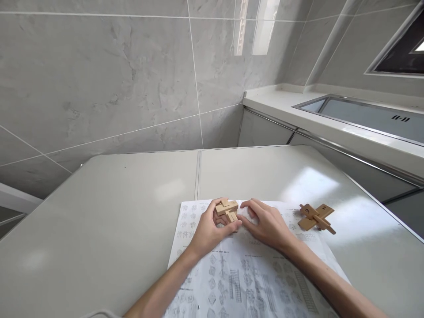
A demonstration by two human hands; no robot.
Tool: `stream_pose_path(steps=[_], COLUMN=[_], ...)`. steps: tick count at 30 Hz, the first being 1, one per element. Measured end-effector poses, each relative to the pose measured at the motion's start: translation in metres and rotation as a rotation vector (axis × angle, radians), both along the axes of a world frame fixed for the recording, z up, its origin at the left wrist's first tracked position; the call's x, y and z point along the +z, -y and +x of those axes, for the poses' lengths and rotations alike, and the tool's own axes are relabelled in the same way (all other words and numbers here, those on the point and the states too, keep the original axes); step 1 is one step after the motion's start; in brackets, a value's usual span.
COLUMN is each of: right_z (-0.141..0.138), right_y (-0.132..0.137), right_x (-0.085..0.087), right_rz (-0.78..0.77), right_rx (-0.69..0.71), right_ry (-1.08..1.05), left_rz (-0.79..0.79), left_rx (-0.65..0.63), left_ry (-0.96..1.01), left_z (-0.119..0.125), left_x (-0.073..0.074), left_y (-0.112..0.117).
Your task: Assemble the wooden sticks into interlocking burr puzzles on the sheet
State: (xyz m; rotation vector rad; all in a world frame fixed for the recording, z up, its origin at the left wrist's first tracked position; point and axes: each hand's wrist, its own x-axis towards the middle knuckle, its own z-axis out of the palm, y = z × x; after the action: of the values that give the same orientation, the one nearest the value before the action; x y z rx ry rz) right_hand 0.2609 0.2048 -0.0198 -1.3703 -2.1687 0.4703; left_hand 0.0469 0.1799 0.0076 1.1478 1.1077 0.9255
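Observation:
A light wooden interlocking puzzle (pixel 227 207), made of crossed notched bars, rests in my left hand (pixel 212 227). The fingers curl behind it and the thumb lies along its near side. Close by on the right is my right hand (pixel 265 223), its thumb and forefinger bent and parted beside the puzzle. Whether its thumb tip touches the wood I cannot tell. Both hands are above a large printed sheet (pixel 228 282) covered in small diagrams of block assemblies.
A darker wooden cross-shaped puzzle (pixel 316 217) with marked faces lies at the sheet's right edge. The pale table (pixel 109 221) has a seam down its middle. Behind stands a grey tiled wall (pixel 99 75); a white counter (pixel 281 98) with a sink (pixel 367 115) runs along the right.

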Motion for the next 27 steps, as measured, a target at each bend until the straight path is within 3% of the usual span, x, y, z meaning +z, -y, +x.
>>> stream_pose_path(steps=[7, 20, 27], right_z=[-0.001, -0.016, -0.015], right_y=[0.002, 0.015, 0.010], right_x=[0.002, -0.007, -0.009], right_rz=[-0.076, 0.120, 0.141], right_rx=[0.045, 0.230, 0.272], right_ry=[0.102, 0.124, -0.004], left_rz=[-0.024, 0.009, 0.010], left_rx=[0.038, 0.109, 0.098], left_ry=[0.039, 0.061, 0.053], left_z=[0.001, 0.004, 0.004], left_x=[0.002, 0.005, 0.004], left_y=[-0.001, -0.002, -0.003])
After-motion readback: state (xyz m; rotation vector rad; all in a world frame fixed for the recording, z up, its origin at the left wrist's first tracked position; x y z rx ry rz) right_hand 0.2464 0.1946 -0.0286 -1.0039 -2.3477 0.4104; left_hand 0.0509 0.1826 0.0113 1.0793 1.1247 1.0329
